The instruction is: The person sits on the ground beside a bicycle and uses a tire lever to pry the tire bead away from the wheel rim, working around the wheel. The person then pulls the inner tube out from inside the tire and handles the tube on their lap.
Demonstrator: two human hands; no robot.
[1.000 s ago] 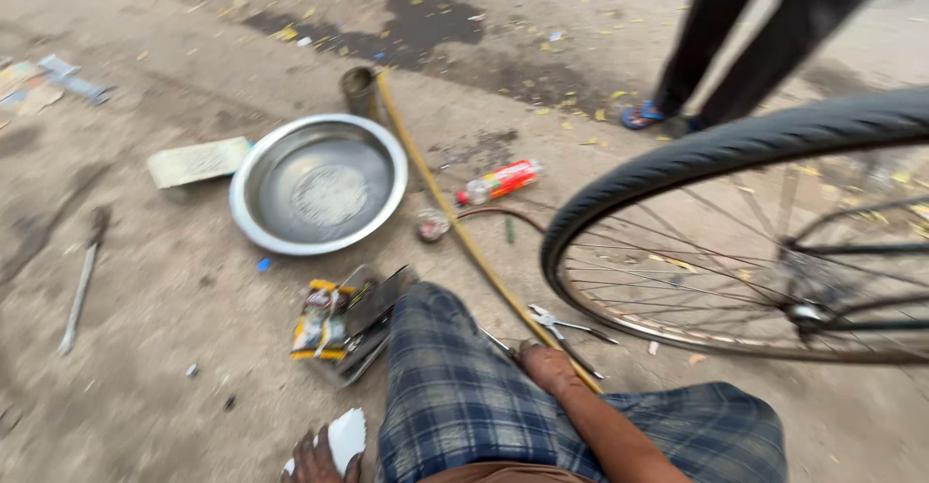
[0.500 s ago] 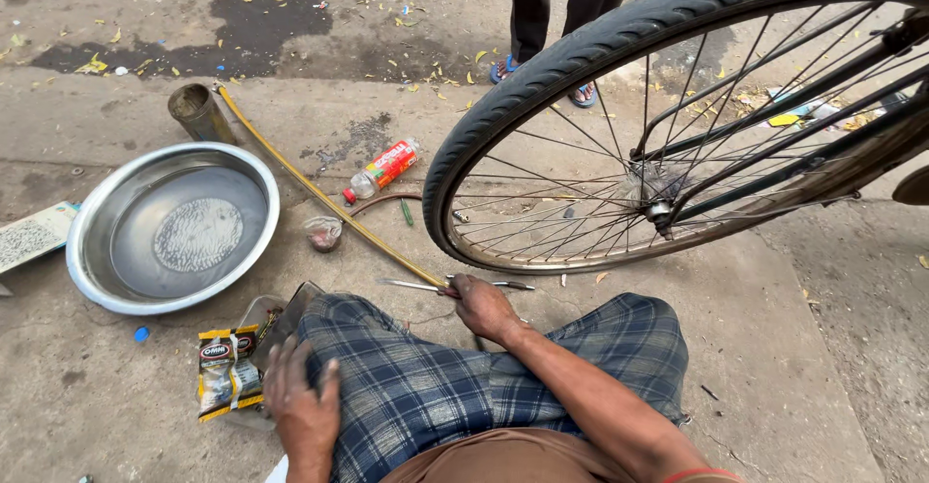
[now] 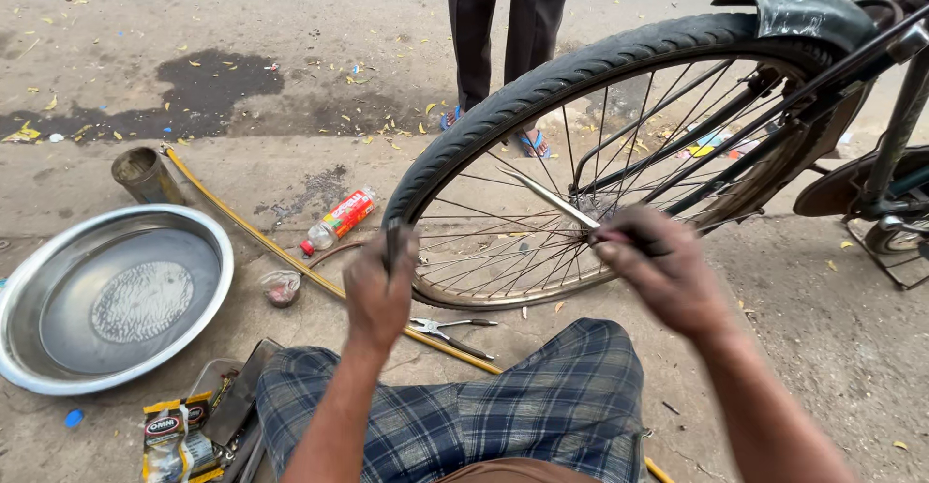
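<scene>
My left hand (image 3: 379, 291) is closed around a small dark tool (image 3: 392, 241) that I press against the black rubber tyre of the bicycle wheel (image 3: 542, 86), at its lower left edge. My right hand (image 3: 663, 270) is closed in a fist on the handle of a long thin metal rod (image 3: 549, 199), and this rod goes up to the left, across the wire spokes (image 3: 503, 241). The wheel stands upright on the concrete ground just in front of my knees, which a blue checked cloth (image 3: 464, 406) covers. Metal pliers (image 3: 447, 326) lie on the ground under the rim. A wide round steel basin (image 3: 58, 372) with some water sits to the left, well apart from the wheel. A small red and white plastic bottle (image 3: 339, 220) lies near a long yellow stick (image 3: 252, 236). A person's dark trouser legs (image 3: 508, 18) stand behind the wheel.
</scene>
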